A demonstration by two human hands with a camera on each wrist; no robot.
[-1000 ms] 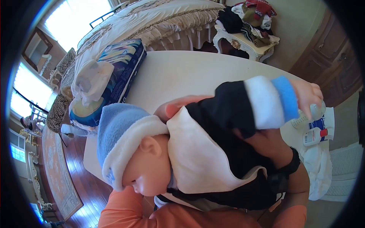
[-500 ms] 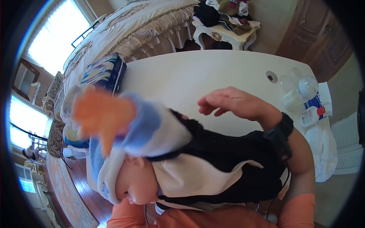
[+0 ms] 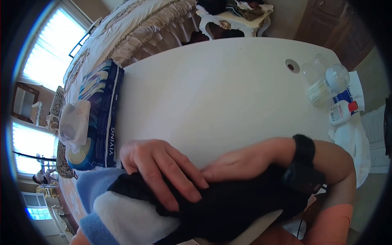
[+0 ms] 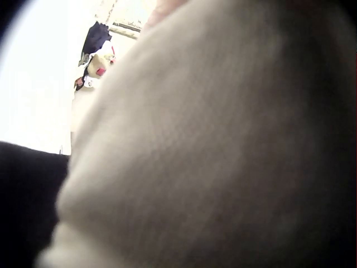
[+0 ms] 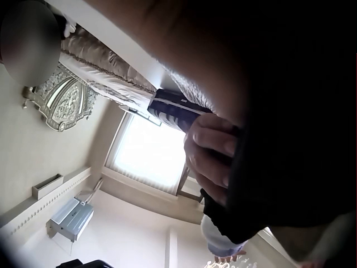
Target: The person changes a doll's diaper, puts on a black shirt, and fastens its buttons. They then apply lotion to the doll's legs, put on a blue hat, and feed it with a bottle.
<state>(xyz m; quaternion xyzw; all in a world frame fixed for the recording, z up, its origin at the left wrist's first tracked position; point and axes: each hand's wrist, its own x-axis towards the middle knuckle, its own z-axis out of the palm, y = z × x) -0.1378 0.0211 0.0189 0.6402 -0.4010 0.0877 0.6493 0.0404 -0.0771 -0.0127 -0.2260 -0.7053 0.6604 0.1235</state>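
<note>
A baby doll lies across the person's lap in a black garment (image 3: 245, 208). Its raised sleeve (image 3: 130, 216), white with a blue cuff (image 3: 98, 230), covers the face; a light-blue hat (image 3: 96, 181) shows behind. The left hand (image 3: 159, 167) grips the black cloth near the doll's shoulder, fingers bent over it, thumb hidden. Close beside it, the right hand (image 3: 241, 163) reaches in from the right, its blurred fingertips hidden at the cloth. In the right wrist view the doll's small hand (image 5: 227, 258) sticks out below. Blurred skin (image 4: 195, 139) fills most of the left wrist view.
On the white table (image 3: 212, 94), a blue diaper pack (image 3: 108, 110) and a pack with a translucent lid (image 3: 75, 122) stand left. At right are baby bottles (image 3: 320, 92), a red-capped white bottle (image 3: 341, 113) and white cloth (image 3: 351, 147). A round hole (image 3: 292, 65) pierces the tabletop.
The doll's arm has swung from the right over to the left, across its head. The left hand has come out from behind the doll. My right hand has lowered to the black garment.
</note>
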